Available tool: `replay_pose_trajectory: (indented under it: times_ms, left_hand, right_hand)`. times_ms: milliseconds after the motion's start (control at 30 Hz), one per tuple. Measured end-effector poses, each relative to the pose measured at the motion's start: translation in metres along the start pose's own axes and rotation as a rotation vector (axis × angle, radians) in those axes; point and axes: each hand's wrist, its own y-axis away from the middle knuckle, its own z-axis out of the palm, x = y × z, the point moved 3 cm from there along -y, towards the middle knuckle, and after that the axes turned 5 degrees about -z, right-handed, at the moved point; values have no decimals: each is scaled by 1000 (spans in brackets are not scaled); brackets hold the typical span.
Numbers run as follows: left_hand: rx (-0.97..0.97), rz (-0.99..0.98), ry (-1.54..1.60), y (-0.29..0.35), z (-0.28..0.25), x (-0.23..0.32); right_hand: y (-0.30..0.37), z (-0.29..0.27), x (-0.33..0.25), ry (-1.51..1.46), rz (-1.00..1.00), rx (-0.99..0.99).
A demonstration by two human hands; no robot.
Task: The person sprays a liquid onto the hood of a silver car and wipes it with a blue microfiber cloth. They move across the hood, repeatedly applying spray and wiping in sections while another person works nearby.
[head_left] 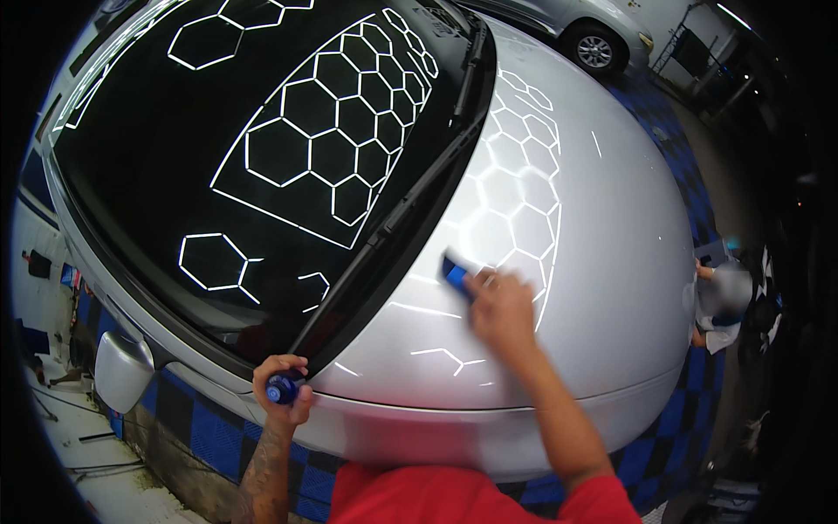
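Note:
My left hand is wrapped round a small dark blue bottle near the windshield's lower corner, its end facing up. Out over the silver car hood, my right hand grips a blue applicator block with a dark face. The block is at the hood's surface, close to the rear edge of the hood; its contact side is hidden. Bright hexagon-shaped light reflections cover the hood around and beyond it. A red sleeve shows on my right arm.
A black wiper lies along the base of the dark windshield. The side mirror juts out at left. Another silver car stands at the far right. A person is beyond the hood's front. Blue and black floor tiles surround the car.

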Motion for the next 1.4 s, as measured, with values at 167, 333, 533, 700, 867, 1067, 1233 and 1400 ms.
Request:
replay_pose_trajectory:
  times_ms: [167, 333, 533, 700, 867, 1067, 1233, 1400]
  left_hand:
    - [40, -70, 12, -1, 0, 3]
    - [32, -64, -14, -2, 1, 2]
    - [32, -21, -91, -6, -1, 2]
    - [59, -44, -135, -6, 1, 3]
    - [33, -76, -101, -2, -5, -3]
    - [66, -48, -71, -1, -6, -10]
    - [43, -69, -125, -2, -4, -9]
    - [95, -84, -150, -3, -2, -9]
  right_hand:
    - [87, -14, -106, -216, -156, -78]
    - [57, -11, -16, -76, -66, 14]
    - [-72, 5, 154, -71, 299, 14]
    - [-85, 5, 181, 5, 394, 3]
    - [47, -9, 36, 57, 90, -50]
    - [134, -29, -27, -216, -30, 1]
    - [50, -17, 133, -62, 165, 21]
    - [-54, -8, 236, -46, 283, 140]
